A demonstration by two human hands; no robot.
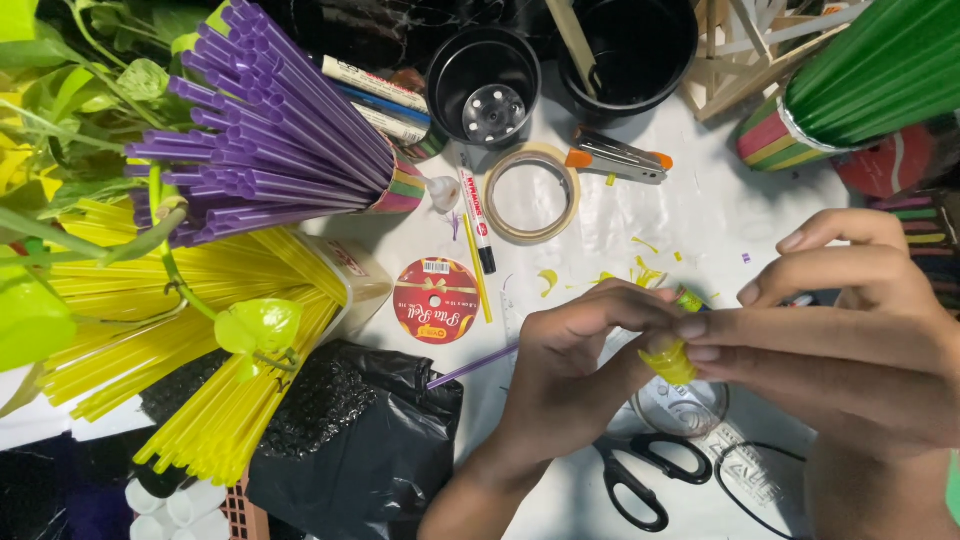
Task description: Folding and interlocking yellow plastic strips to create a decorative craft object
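Observation:
My left hand (565,365) and my right hand (850,320) meet over the white table, both pinching a small yellow-green piece (670,360) between the fingertips. A purple straw (470,368) runs out from under my left hand toward the left. Black-handled scissors (640,475) lie just below my hands. A clear round object (690,405) sits under the piece, partly hidden by my fingers.
A bundle of purple straws (270,130) and a bundle of yellow straws (180,330) fill the left side among green leaves. A tape roll (532,193), red ribbon spool (437,300), marker (477,215), orange stapler (615,158), two black pots (483,85) and a black bag (350,440) surround the work area.

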